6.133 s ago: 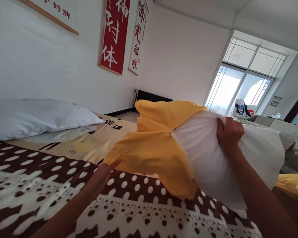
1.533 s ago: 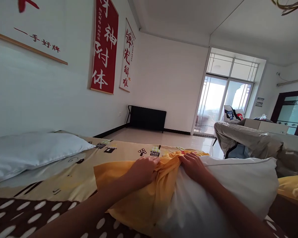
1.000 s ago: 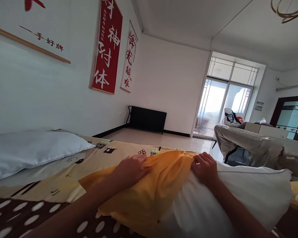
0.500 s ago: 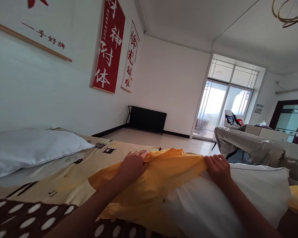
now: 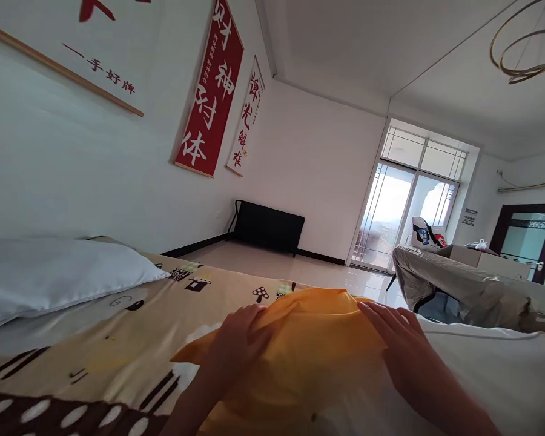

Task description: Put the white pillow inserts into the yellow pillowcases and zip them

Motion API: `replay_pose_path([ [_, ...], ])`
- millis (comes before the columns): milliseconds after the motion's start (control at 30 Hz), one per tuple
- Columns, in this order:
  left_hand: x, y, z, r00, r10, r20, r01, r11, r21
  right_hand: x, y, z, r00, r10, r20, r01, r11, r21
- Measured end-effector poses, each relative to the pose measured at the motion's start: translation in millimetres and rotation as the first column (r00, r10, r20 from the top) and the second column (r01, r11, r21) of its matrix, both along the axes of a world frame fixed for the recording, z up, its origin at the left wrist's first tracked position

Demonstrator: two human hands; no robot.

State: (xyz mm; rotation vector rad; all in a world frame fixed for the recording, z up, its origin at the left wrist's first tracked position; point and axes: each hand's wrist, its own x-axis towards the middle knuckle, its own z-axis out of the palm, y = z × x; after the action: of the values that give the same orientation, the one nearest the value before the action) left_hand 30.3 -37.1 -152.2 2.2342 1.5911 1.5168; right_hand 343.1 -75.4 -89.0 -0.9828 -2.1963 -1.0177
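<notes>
A yellow pillowcase [image 5: 318, 345] lies bunched over the left part of a white pillow [image 5: 485, 357] on the bed, in the low middle of the head view. My left hand [image 5: 243, 333] is closed on the pillowcase's left side, fingers bent into the cloth. On the other side, my right hand [image 5: 395, 333] rests with fingers stretched out over the yellow fabric, near where the white pillow shows. The pillowcase hides the pillow's left end, and I cannot tell how far the pillow reaches inside it.
Another white pillow [image 5: 68, 272] lies at the left on the patterned bedsheet [image 5: 158, 321]. Beyond the bed, a folded black table [image 5: 267, 227] leans by the wall. A plastic-covered table [image 5: 472, 284] with boxes stands to the right, before glass doors [image 5: 386, 206].
My right hand has loosened from its grip on the pillowcase and flattened, moving slightly left. My left hand has shifted slightly down. The cloth is less stretched between them, and the camera view has tilted up.
</notes>
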Motion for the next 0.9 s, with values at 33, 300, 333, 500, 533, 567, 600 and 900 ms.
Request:
replay_pose_path([
  [33,-0.7,-3.5,-2.2,1.000,-0.003,0.001,0.003,1.000,0.031,-20.0,-4.4,5.4,0.999,0.051,-0.002,-0.051,0.998,-0.028],
  [300,3.3,-23.6,1.3,1.000,-0.014,-0.021,0.019,0.956,0.294,-126.4,52.6,16.0,0.978,0.208,-0.030,-0.203,0.898,-0.389],
  [333,3.7,-25.6,1.9,1.000,0.015,-0.011,-0.010,0.944,0.330,-128.2,58.9,13.2,0.974,0.222,-0.047,-0.222,0.893,-0.393],
  [500,-6.6,-48.3,12.0,0.982,0.183,0.055,-0.188,0.873,0.449,-116.6,64.0,10.2,0.911,0.308,-0.275,-0.371,0.903,-0.216],
  [533,-13.2,-52.9,14.8,0.974,0.204,0.101,-0.227,0.857,0.463,-112.4,62.7,12.6,0.881,0.331,-0.338,-0.410,0.890,-0.198],
  [567,-21.6,-55.8,17.2,0.967,0.204,0.154,-0.253,0.848,0.465,-107.9,61.6,15.4,0.853,0.343,-0.394,-0.443,0.875,-0.197],
  [600,-31.7,-56.1,18.6,0.959,0.185,0.214,-0.265,0.854,0.449,-103.4,61.0,18.3,0.830,0.341,-0.441,-0.465,0.859,-0.212],
  [900,-88.2,16.2,-21.7,0.834,-0.357,0.421,0.457,0.874,-0.164,-69.6,78.9,21.1,0.689,0.304,-0.658,-0.623,0.712,-0.323],
])
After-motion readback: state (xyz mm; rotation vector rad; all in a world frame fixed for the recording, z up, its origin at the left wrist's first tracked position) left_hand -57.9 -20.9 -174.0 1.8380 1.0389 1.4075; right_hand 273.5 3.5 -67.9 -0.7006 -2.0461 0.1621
